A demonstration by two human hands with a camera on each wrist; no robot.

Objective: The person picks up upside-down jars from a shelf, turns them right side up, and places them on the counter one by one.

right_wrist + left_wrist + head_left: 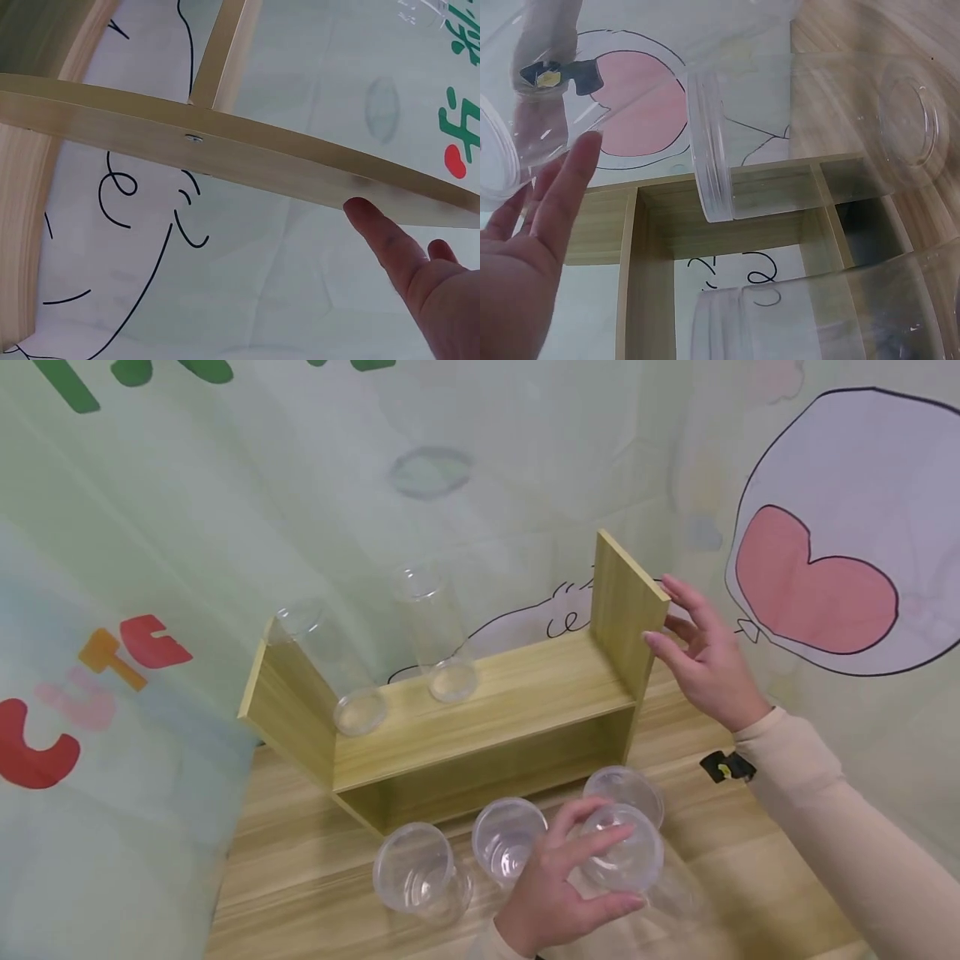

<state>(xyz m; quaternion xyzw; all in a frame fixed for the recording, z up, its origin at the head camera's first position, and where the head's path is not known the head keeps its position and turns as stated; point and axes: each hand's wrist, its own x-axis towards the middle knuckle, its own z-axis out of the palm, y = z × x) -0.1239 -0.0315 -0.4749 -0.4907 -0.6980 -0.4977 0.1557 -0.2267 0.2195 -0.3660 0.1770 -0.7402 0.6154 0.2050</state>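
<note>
My left fingers curled round a clear cup lifted just above the table before the wooden shelf, my right hand spread, straight fingertips touching the shelf's upright side panel.

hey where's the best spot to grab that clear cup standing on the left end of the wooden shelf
Take the cup around its side wall, high up near the closed base, coming from the front. It stands mouth-down and leans back against the shelf's left panel, so the wide rim sits on the board and the narrower top suits a wrap-around grip.
</note>
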